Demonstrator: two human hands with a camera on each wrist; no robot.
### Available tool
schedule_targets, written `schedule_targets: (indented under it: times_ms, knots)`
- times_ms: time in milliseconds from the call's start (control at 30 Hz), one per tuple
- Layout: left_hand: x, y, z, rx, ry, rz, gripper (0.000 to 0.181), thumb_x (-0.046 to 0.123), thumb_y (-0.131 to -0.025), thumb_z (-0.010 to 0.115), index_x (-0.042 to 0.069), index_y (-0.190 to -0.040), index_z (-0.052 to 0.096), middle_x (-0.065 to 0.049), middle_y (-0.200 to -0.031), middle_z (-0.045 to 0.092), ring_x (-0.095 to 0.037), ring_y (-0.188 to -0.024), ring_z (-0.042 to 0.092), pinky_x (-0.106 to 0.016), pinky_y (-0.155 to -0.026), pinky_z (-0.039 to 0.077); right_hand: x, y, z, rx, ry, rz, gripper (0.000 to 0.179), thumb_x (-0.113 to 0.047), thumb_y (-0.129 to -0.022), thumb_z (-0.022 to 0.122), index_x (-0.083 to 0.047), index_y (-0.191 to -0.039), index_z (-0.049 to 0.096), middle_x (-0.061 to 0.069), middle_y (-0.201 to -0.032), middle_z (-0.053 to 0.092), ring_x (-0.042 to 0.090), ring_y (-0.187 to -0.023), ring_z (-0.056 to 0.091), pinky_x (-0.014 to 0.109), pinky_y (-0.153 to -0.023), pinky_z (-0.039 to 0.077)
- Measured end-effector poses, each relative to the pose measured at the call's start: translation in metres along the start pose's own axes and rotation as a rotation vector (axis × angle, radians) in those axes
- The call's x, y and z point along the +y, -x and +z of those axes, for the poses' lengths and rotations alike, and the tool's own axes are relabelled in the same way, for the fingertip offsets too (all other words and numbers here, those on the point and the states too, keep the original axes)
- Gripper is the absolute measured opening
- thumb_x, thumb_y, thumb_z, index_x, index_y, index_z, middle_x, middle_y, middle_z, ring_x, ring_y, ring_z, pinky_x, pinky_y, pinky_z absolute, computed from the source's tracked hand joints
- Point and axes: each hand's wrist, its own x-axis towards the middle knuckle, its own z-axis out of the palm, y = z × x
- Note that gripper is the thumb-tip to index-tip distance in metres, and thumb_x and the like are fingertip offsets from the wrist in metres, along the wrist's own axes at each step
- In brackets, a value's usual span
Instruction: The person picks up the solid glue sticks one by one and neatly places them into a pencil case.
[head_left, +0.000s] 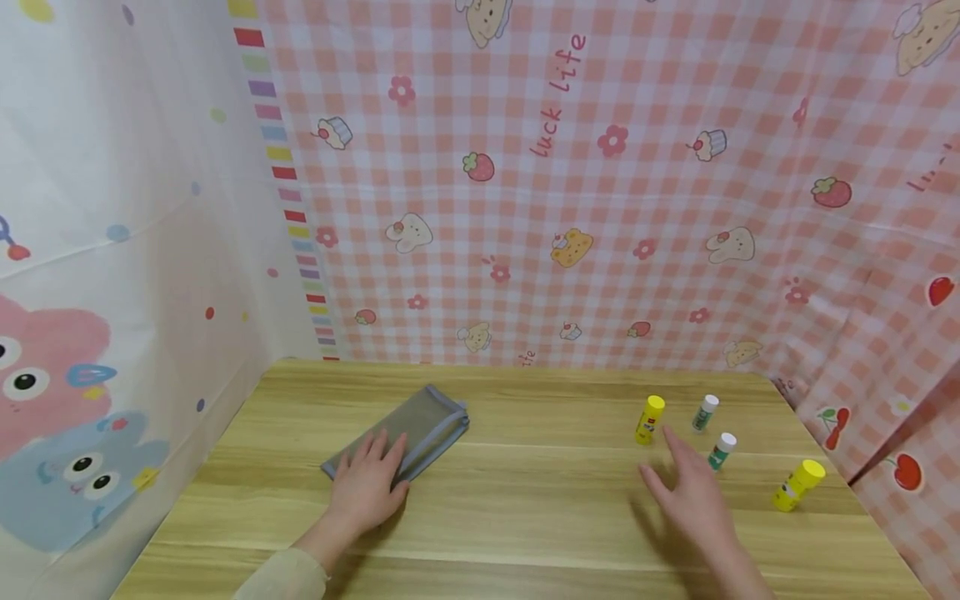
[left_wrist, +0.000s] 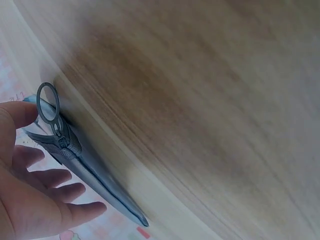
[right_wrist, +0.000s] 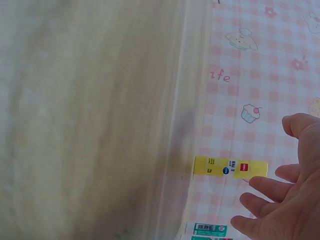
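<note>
A grey mesh zip pouch [head_left: 423,421] lies flat and slanted on the left half of the table. My left hand [head_left: 363,487] is over its near end with spread fingers. In the left wrist view the pouch's ring-shaped zipper pull [left_wrist: 48,102] stands up beside the fingers. On the right, my right hand [head_left: 693,504] reaches forward, thumb and index finger apart and nothing between them. Its index fingertip is close to an upright yellow glue stick [head_left: 650,420], which the right wrist view shows ahead of the fingers.
Two smaller green glue sticks with white caps, a farther one [head_left: 705,413] and a nearer one [head_left: 722,451], stand beyond the right hand. Another yellow glue stick [head_left: 798,486] stands near the table's right edge. A pink checked cloth [head_left: 525,208] hangs behind the wooden table [head_left: 525,500].
</note>
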Motion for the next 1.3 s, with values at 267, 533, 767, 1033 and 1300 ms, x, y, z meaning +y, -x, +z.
schedule_targets:
  times_ms: [267, 533, 767, 1033, 1300]
  knots:
    - [0.000, 0.001, 0.001, -0.040, 0.001, -0.032, 0.055, 0.024, -0.093, 0.064, 0.007, -0.143, 0.052, -0.026, -0.142, 0.049, -0.047, -0.129, 0.046, -0.071, -0.097, 0.037, 0.003, -0.004, -0.002, -0.002, 0.000, 0.042, 0.070, -0.030, -0.096, 0.065, 0.011, -0.145, 0.036, 0.038, -0.139, 0.044, 0.056, -0.123, 0.044, 0.065, -0.101, 0.035]
    - [0.005, 0.001, -0.002, -0.057, -0.008, -0.045, 0.048, 0.025, -0.098, 0.056, 0.007, -0.143, 0.053, -0.025, -0.141, 0.050, -0.045, -0.128, 0.047, -0.068, -0.097, 0.039, 0.007, -0.008, -0.003, -0.021, -0.006, 0.066, 0.073, -0.032, -0.097, 0.063, 0.012, -0.146, 0.034, 0.037, -0.141, 0.041, 0.056, -0.125, 0.041, 0.066, -0.103, 0.033]
    - [0.014, 0.001, -0.007, -0.060, 0.015, -0.068, 0.048, 0.025, -0.099, 0.055, 0.007, -0.143, 0.053, -0.024, -0.141, 0.051, -0.045, -0.128, 0.047, -0.068, -0.098, 0.038, 0.009, -0.011, -0.003, -0.036, -0.018, 0.090, 0.074, -0.034, -0.098, 0.062, 0.012, -0.147, 0.032, 0.037, -0.144, 0.039, 0.055, -0.128, 0.039, 0.065, -0.104, 0.032]
    - [0.026, -0.001, -0.007, -0.057, 0.043, -0.085, 0.047, 0.026, -0.099, 0.053, 0.008, -0.143, 0.053, -0.024, -0.140, 0.052, -0.045, -0.126, 0.049, -0.068, -0.096, 0.039, 0.010, -0.014, -0.003, -0.035, -0.045, 0.105, 0.075, -0.036, -0.099, 0.060, 0.012, -0.148, 0.030, 0.037, -0.144, 0.038, 0.054, -0.130, 0.037, 0.065, -0.105, 0.031]
    - [0.044, -0.003, -0.009, -0.065, 0.065, -0.078, 0.047, 0.026, -0.100, 0.053, 0.008, -0.143, 0.053, -0.025, -0.139, 0.052, -0.046, -0.126, 0.049, -0.069, -0.095, 0.039, 0.012, -0.019, -0.004, -0.050, -0.089, 0.129, 0.077, -0.035, -0.099, 0.061, 0.014, -0.148, 0.028, 0.038, -0.143, 0.038, 0.054, -0.130, 0.037, 0.065, -0.105, 0.031]
